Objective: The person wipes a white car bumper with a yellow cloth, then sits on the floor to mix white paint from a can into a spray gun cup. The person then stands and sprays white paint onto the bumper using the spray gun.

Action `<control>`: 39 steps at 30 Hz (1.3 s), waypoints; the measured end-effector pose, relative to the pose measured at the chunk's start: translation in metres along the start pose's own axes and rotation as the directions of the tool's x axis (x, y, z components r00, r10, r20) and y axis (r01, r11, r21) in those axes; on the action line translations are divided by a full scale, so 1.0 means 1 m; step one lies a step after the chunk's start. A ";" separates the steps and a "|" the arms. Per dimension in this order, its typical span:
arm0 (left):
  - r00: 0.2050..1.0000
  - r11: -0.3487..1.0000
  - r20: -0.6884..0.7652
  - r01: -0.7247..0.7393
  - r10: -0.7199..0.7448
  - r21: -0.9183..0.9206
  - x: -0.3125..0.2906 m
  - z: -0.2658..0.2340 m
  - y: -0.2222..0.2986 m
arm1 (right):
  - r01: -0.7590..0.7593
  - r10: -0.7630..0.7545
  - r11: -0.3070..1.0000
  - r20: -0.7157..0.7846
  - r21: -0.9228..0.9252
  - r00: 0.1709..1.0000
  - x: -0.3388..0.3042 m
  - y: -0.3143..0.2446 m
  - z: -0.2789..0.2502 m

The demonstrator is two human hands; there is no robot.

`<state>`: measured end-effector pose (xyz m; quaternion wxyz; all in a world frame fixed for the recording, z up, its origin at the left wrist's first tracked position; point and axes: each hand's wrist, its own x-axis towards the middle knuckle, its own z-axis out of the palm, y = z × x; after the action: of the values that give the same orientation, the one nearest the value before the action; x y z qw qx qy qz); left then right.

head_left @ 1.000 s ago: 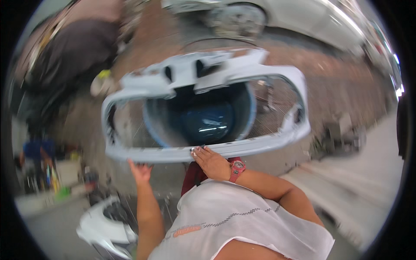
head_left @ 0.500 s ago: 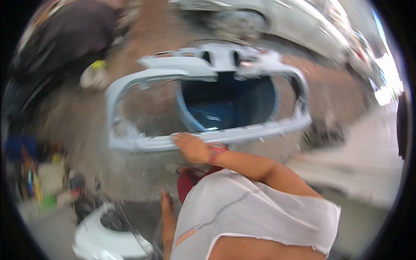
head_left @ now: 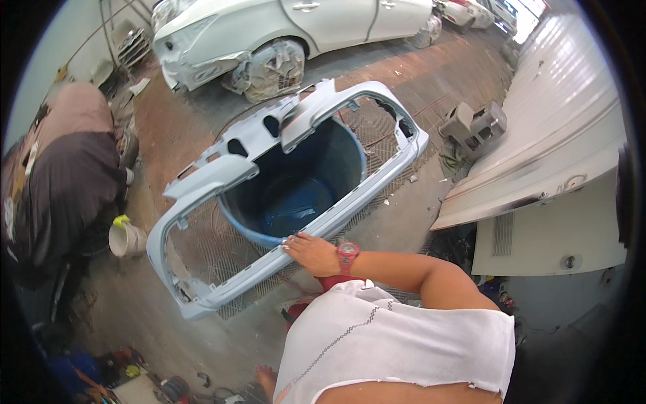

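Observation:
A pale grey-blue car bumper cover lies slantwise across the top of a blue drum, whose dark inside shows through the bumper's opening. My right hand, with a red watch at the wrist, grips the near bar of the bumper around its middle, fingertips over the bar's edge. Low in the view, my left hand hangs beside my shirt, apart from the bumper. Its fingers look loosely spread with nothing in them; my body hides part of that arm.
Beyond the bumper stands a white car with wrapped wheels. A dark cloth-covered shape and a white bucket are at left. Grey blocks and a large white panel stand at right; tools lie near lower left.
The view has turned, so the bumper now appears tilted, its left end nearer. My right hand stays on its near bar. My left hand appears lower in view.

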<state>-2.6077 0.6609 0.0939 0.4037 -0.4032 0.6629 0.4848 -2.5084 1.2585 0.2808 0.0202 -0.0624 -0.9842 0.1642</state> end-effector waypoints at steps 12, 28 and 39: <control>0.897 0.488 0.285 -0.426 0.339 0.762 -0.116 0.272 0.059 | -0.341 0.322 0.929 -0.143 -0.146 0.936 -0.199 0.273 -0.093; 0.891 0.206 0.275 -0.364 0.362 0.909 -0.130 0.240 -0.038 | 0.006 0.001 0.998 -0.115 0.063 0.993 -0.111 0.167 -0.071; 0.929 0.824 -0.060 -0.293 0.365 0.485 -0.125 0.196 -0.131 | 0.009 -0.377 0.513 0.216 0.858 0.901 0.012 -0.006 -0.100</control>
<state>-2.4146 0.8418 0.1277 0.3478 -0.2084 0.8481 0.3409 -2.5150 1.2868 0.3772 -0.1228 0.1003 -0.7672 0.6215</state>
